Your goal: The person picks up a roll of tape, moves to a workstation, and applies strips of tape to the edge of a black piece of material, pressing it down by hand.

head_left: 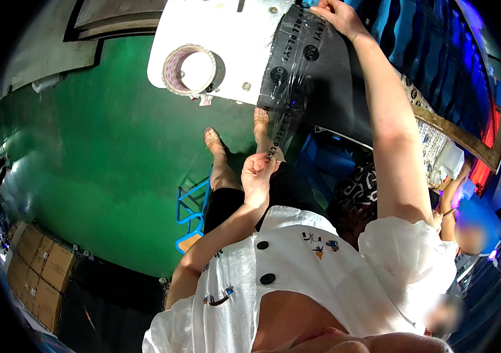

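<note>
A strip of clear plastic film (297,50) with dark printing stretches from the far edge of the white tabletop (238,35) down toward my body. My left hand (259,173) is closed, pinching the film's near end in front of my lap. At the far end my right hand (338,17) reaches out with its fingers closed on the film's upper edge. The film partly lies over the tabletop's right edge and a dark grey surface (335,88). Left of the film, a roll of tape (174,70) rests on the white tabletop.
Blue plastic crates or sheets (433,53) stand at the right, behind a wooden strip (456,132). A blue-framed stool (188,215) is beside my legs on the green floor (97,153). Stacked cardboard boxes (38,265) stand at lower left. Another person (471,226) is at the right.
</note>
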`<state>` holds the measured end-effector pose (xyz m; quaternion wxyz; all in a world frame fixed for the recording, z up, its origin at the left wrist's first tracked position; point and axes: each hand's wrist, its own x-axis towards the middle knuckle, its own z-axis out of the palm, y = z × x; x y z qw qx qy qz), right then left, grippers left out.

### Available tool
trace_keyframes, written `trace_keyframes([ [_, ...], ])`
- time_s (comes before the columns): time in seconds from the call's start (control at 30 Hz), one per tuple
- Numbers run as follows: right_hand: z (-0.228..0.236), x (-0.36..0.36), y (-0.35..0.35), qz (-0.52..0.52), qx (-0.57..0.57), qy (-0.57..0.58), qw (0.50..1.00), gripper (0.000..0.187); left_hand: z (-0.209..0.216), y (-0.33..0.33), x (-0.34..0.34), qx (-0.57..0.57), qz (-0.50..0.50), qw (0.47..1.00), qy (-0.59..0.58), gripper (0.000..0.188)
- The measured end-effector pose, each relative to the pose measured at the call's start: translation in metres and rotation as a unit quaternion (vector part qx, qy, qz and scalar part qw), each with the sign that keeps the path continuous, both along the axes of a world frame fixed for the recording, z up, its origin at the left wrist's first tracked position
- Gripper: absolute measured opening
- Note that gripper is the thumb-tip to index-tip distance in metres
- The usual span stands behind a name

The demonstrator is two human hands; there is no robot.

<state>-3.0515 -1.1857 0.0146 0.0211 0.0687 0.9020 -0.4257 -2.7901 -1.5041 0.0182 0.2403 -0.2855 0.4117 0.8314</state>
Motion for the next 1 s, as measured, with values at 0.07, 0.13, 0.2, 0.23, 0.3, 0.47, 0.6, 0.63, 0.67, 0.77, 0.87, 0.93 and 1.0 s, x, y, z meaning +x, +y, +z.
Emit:
trace_keyframes([
  [0.07, 0.001, 0.0, -0.002, 0.002, 0.043, 0.026, 0.999, 0.022, -0.012, 0.001, -0.002, 0.008, 0.004, 1.0, 0.012, 0.018],
  [0.13, 0.002, 0.001, -0.004, -0.014, 0.068, 0.021, 0.997, 0.022, -0.023, 0.004, -0.006, -0.008, -0.02, 1.0, -0.017, 0.017],
  [0.2, 0.002, 0.003, -0.003, -0.021, 0.05, -0.012, 0.998, 0.022, -0.034, 0.008, -0.011, -0.022, -0.006, 0.999, -0.049, 0.016],
  [0.23, 0.0, 0.003, -0.002, -0.016, 0.069, 0.006, 0.997, 0.022, -0.039, 0.01, -0.014, -0.031, -0.012, 0.999, -0.042, 0.016],
  [0.3, -0.008, 0.001, 0.005, -0.022, 0.051, -0.013, 0.998, 0.022, -0.051, 0.016, -0.021, -0.035, -0.011, 0.999, -0.03, 0.017],
  [0.47, -0.043, -0.013, 0.043, 0.077, 0.047, -0.084, 0.992, 0.03, -0.068, 0.017, -0.03, -0.074, -0.021, 0.997, -0.009, 0.02],
  [0.6, -0.055, -0.02, 0.052, 0.039, 0.014, -0.111, 0.993, 0.021, -0.077, 0.015, -0.032, -0.023, -0.028, 0.999, -0.005, 0.021],
  [0.63, -0.051, -0.019, 0.048, 0.048, 0.19, -0.064, 0.979, 0.027, -0.078, 0.015, -0.033, -0.017, -0.029, 0.999, -0.024, 0.021],
  [0.67, -0.043, -0.012, 0.044, 0.007, 0.241, 0.002, 0.971, 0.036, -0.08, 0.016, -0.033, 0.005, -0.026, 0.999, -0.026, 0.021],
  [0.77, -0.005, 0.005, 0.009, -0.188, 0.262, 0.122, 0.939, 0.034, -0.082, 0.017, -0.032, 0.007, -0.023, 0.999, -0.021, 0.021],
  [0.87, 0.035, 0.06, -0.053, -0.188, 0.2, 0.283, 0.919, 0.021, -0.082, 0.016, -0.033, 0.005, -0.02, 1.0, -0.014, 0.02],
  [0.93, 0.051, 0.117, -0.106, -0.165, 0.097, 0.285, 0.939, 0.011, -0.081, 0.013, -0.034, -0.039, -0.046, 0.998, -0.025, 0.02],
  [1.0, 0.06, 0.185, -0.159, -0.189, -0.045, 0.148, 0.97, 0.005, -0.08, 0.012, -0.034, 0.0, -0.044, 0.999, -0.02, 0.02],
])
